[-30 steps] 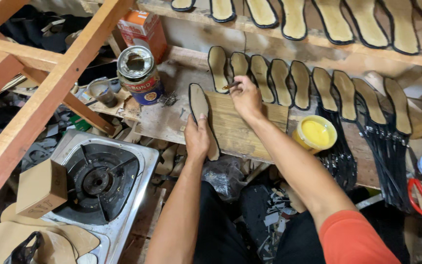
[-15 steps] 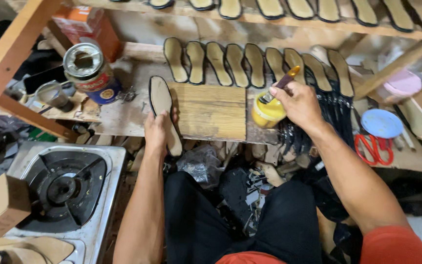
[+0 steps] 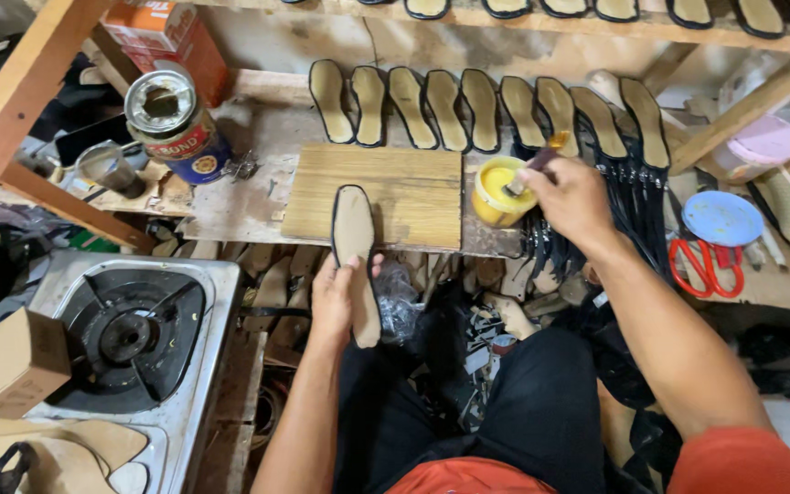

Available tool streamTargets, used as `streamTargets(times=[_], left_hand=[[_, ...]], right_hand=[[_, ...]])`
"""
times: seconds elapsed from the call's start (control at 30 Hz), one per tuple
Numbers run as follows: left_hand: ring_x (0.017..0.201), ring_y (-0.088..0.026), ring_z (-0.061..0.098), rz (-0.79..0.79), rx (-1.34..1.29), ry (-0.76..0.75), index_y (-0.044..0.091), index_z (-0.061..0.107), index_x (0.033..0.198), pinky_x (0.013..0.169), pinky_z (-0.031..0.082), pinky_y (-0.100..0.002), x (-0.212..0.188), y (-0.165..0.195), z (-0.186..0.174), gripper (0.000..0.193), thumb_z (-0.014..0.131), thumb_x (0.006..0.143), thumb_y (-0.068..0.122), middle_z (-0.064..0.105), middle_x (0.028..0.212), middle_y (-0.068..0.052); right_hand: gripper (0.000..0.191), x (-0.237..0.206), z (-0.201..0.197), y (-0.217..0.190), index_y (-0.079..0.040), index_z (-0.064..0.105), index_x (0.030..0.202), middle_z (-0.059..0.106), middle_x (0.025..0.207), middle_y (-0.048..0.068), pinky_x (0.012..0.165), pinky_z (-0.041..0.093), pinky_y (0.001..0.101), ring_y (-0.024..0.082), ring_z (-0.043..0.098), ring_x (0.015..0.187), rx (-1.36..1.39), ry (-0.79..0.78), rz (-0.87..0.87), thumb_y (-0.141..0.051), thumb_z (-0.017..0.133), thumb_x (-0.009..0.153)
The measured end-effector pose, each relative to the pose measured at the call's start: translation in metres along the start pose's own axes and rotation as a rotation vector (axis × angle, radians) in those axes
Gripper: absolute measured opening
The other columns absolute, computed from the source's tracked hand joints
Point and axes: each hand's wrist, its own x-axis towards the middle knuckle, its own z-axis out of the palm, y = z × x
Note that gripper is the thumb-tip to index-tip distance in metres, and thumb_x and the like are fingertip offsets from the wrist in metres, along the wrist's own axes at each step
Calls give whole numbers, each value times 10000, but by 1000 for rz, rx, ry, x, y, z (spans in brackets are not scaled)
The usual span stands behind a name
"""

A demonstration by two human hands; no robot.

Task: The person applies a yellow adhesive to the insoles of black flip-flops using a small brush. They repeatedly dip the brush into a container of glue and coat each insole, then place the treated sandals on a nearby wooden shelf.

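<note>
Flatly, tan insole [image 3: 355, 240] on woodgrain board [image 3: 404, 187]

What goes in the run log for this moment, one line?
left hand: holds insole on board | right hand: brush in yellow glue pot | insole row behind

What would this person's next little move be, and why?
Probably lifting the brush out of the yellow glue pot and across to the insole. The right hand has the brush dipped in the pot, while the left hand steadies the insole, its toe on the wooden board, face up and seemingly unglued.
</note>
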Motion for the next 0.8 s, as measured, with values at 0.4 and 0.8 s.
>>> streamTargets(times=[0.4,0.8], left_hand=[[768,-178,687,236,212,151,-16,610,1080,694,557,-320,90,41,-36,225,548,1021,192,695,899,-114],[978,-416,728,414,773,375,-42,651,1144,877,546,-462,149,31,-42,376,579,965,281,734,1006,-280]], right_hand=[[229,-3,-31,13,-29,733,1009,714,831,101,686,503,320,159,639,715,61,-174,169,-257,733,1018],[206,95,105,-38,-20,711,957,712,808,13,590,497,240,62,629,679,534,-213,81,-221,732,994]])
